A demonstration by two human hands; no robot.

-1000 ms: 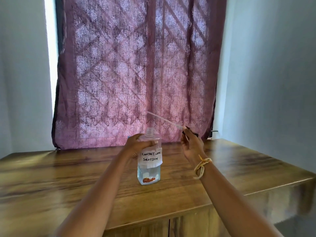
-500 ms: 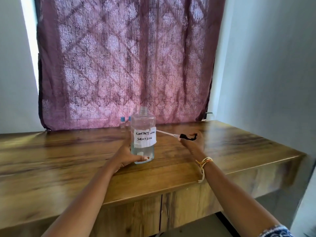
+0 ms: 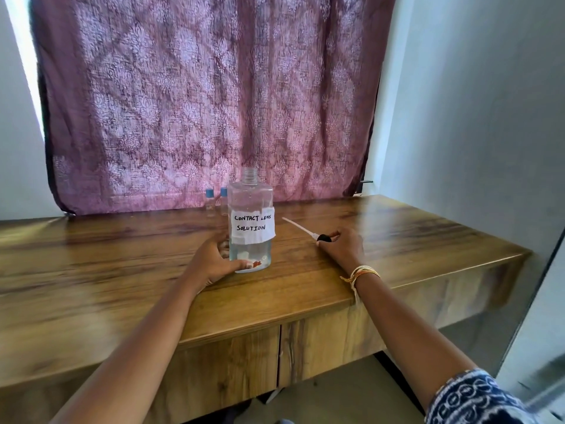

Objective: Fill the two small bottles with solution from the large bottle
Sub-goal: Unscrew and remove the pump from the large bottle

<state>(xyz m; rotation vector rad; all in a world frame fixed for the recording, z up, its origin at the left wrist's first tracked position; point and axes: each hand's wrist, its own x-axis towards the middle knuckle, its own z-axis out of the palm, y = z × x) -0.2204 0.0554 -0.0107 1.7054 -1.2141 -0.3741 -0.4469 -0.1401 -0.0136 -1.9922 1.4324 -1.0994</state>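
Observation:
The large clear bottle (image 3: 250,221), labelled "contact lens solution", stands uncapped and upright on the wooden table (image 3: 122,270). My left hand (image 3: 214,261) grips it low on its left side. Two small bottles with blue caps (image 3: 210,201) (image 3: 223,200) stand just behind it, partly hidden by it. To the right, my right hand (image 3: 344,247) rests on the table and holds the black head of a pump with a long thin white tube (image 3: 301,229); the tube lies nearly flat and points towards the large bottle.
A purple patterned curtain (image 3: 208,102) hangs behind the table. A pale wall (image 3: 474,117) runs along the right side. The table's front edge with cabinet doors (image 3: 275,356) is below my arms.
My right hand has lowered the pump with its tube from the air down onto the table. My left hand slid from the bottle's top to its base.

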